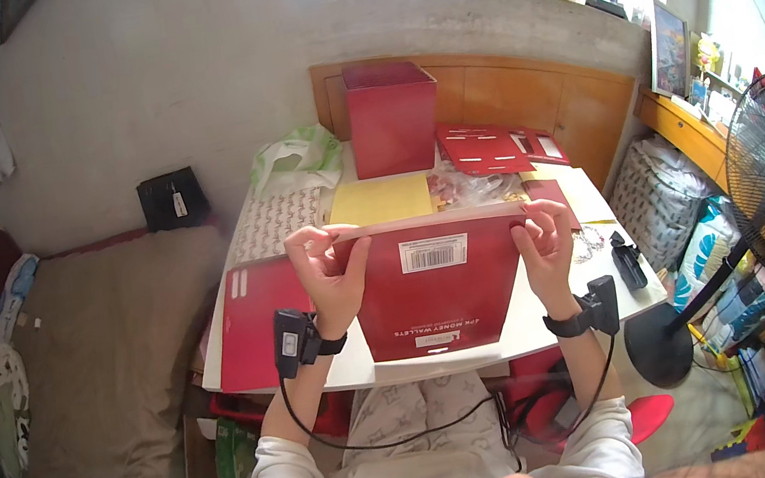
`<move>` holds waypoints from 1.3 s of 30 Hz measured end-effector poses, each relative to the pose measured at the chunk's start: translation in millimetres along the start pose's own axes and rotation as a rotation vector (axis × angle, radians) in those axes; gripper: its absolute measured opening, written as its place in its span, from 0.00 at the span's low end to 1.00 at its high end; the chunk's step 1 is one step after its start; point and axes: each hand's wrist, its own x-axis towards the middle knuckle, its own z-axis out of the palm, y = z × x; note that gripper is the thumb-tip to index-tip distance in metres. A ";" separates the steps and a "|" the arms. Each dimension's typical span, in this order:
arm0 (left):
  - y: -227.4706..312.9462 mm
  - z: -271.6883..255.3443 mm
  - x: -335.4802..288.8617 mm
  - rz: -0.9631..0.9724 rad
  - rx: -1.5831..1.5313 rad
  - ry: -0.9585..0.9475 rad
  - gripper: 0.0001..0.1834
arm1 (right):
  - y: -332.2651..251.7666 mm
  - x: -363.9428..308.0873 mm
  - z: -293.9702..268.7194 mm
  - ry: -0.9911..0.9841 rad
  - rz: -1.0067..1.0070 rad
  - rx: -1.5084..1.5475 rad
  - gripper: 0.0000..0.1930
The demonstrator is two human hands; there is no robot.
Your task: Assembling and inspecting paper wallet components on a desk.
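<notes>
While the left hand (328, 273) and right hand (545, 241) each pinch a top corner of the upright red carton (443, 304) by the near edge of the table (527, 331), I judge a slackened grip could tip it toward the lap (411, 420). A red sheet (257, 329) lies left, yellow card (382, 201) far; I see some bare table right.

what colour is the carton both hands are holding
The carton is mostly deep red; the head view shows it best.
</notes>
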 end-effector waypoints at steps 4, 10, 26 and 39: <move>-1.2 1.7 -2.0 0.047 0.093 0.047 0.20 | 1.7 1.7 1.4 0.023 -0.031 -0.141 0.14; -3.4 -1.4 -0.5 0.080 0.139 0.031 0.16 | 0.6 -0.3 -9.2 -0.047 0.028 -0.106 0.11; 14.0 -12.6 -1.5 -0.043 0.036 -0.132 0.17 | -11.2 13.4 -5.8 -0.268 0.068 0.017 0.13; 35.9 -23.1 13.4 -0.171 0.189 -0.437 0.09 | -31.0 20.6 -12.1 -0.415 0.219 -0.019 0.13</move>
